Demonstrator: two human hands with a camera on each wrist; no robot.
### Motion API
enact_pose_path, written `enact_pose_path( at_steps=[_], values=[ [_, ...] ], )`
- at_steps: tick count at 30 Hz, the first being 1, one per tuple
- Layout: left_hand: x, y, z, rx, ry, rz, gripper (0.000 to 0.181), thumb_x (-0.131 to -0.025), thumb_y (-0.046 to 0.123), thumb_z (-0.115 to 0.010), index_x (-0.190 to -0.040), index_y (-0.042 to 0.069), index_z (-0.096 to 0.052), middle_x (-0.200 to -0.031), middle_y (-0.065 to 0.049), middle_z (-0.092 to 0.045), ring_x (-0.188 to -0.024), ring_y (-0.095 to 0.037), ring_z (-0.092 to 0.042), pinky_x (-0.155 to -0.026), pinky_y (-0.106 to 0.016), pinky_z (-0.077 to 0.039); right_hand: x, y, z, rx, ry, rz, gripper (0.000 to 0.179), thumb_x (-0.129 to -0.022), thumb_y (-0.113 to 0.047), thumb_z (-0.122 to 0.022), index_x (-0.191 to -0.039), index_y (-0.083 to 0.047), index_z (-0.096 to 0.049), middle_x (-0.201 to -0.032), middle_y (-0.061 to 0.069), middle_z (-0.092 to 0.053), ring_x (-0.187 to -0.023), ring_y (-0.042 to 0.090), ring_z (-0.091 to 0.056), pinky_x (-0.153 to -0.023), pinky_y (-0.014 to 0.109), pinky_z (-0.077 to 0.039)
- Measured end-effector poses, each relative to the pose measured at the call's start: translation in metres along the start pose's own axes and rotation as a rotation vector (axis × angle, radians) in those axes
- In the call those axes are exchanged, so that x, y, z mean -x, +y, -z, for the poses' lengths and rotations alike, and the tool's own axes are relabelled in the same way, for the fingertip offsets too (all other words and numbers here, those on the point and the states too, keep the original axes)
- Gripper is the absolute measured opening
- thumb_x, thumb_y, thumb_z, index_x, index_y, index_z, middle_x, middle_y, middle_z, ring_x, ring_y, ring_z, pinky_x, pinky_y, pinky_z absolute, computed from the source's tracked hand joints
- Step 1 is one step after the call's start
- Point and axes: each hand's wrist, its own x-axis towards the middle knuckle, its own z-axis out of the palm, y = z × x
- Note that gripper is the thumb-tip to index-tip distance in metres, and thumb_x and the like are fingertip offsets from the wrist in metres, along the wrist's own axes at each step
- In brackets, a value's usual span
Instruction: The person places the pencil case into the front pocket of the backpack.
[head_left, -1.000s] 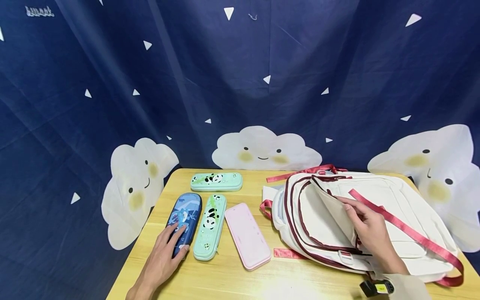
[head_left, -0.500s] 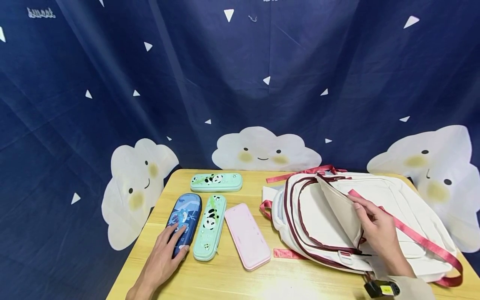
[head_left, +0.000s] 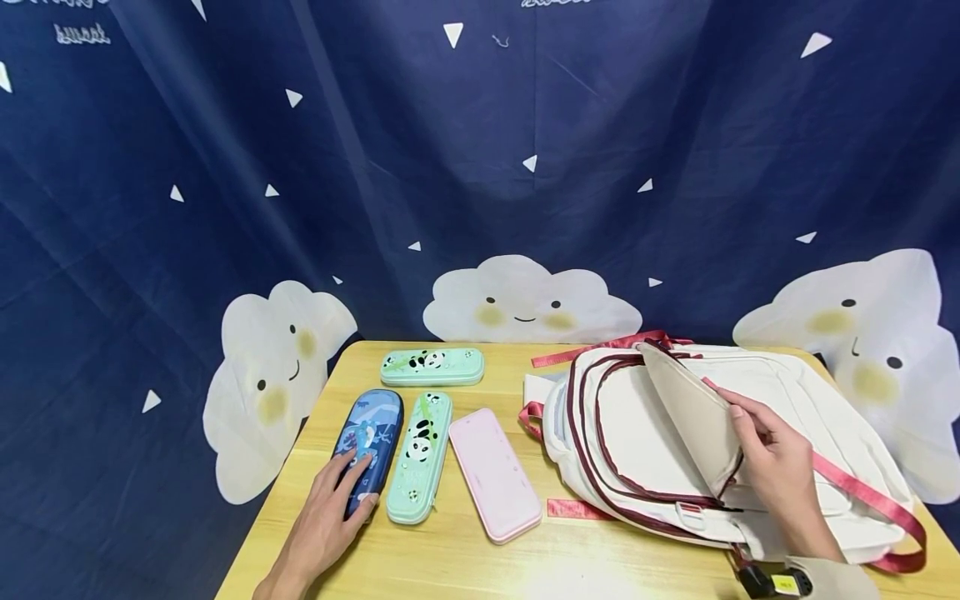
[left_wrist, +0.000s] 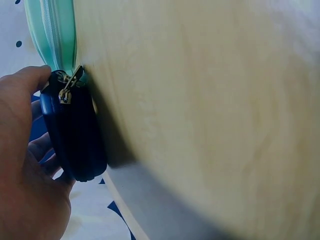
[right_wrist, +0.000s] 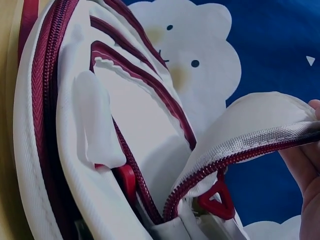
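- While the right hand [head_left: 776,462] holds back the beige-lined flap [head_left: 686,417] of the white fabric backpack with maroon zips [head_left: 810,400], that grip is pinched on the flap's free edge.
- Left hand [head_left: 322,508]: grip clamped on both sides of the dark-blue, rounded oblong pencil case [head_left: 372,427], well left of the backpack on the pale wooden surface [head_left: 465,567]. Can't tell if it's lifted at all.
- Between it and the backpack: mint-green panda-print oblong case [head_left: 420,454], then flat pale-pink rectangular case [head_left: 495,475].
- Risks, my read: thin pinch lets the flap slip, covering the opening; dragging the pencil case toward the backpack knocks its mint neighbour; loose red ribbon-like strap [head_left: 862,487] across the backpack snags the right hand.
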Motion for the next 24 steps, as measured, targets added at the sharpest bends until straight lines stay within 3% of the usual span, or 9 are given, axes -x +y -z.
enact_pose_path(
  at_steps=[8, 15, 21, 24],
  values=[
    [0.000, -0.001, -0.001, 0.003, 0.001, 0.004, 0.063, -0.102, 0.030, -0.078, -0.160, 0.018, -0.056, -0.163, -0.018, -0.050, -0.150, -0.044, -0.044, -0.113, -0.069, -0.048, 0.001, -0.002, 0.007, 0.006, 0.045, 0.052, 0.026, -0.103, 0.002, -0.067, -0.125, -0.002, -0.080, -0.059, -0.013, -0.050, -0.057, 0.000, -0.040, -0.054, 0.019, -0.032],
    [0.000, -0.002, -0.001, 0.004, -0.002, 0.006, 0.063, -0.102, 0.030, -0.078, -0.160, 0.018, -0.056, -0.163, -0.018, -0.049, -0.150, -0.044, -0.044, -0.113, -0.070, -0.048, 0.000, 0.004, 0.010, 0.021, 0.007, 0.051, 0.027, -0.104, 0.004, -0.065, -0.126, -0.002, -0.080, -0.064, -0.014, -0.045, -0.056, 0.001, -0.034, -0.050, 0.024, -0.029],
    [-0.001, -0.001, 0.000, 0.006, -0.008, 0.012, 0.063, -0.103, 0.031, -0.078, -0.160, 0.018, -0.056, -0.164, -0.018, -0.049, -0.150, -0.044, -0.044, -0.113, -0.070, -0.048, -0.002, 0.009, 0.013, 0.039, -0.096, 0.082, 0.028, -0.107, 0.003, -0.060, -0.129, -0.001, -0.078, -0.094, -0.025, -0.064, -0.058, 0.004, -0.032, -0.052, 0.026, -0.030],
    [0.000, -0.001, 0.000, 0.005, -0.006, 0.011, 0.063, -0.103, 0.031, -0.078, -0.160, 0.018, -0.056, -0.164, -0.018, -0.049, -0.150, -0.044, -0.044, -0.113, -0.070, -0.048, -0.004, 0.010, 0.014, 0.027, -0.147, 0.111, 0.030, -0.110, 0.001, -0.057, -0.132, -0.002, -0.077, -0.118, -0.033, -0.069, -0.066, 0.000, -0.040, -0.062, 0.018, -0.034]
  ],
)
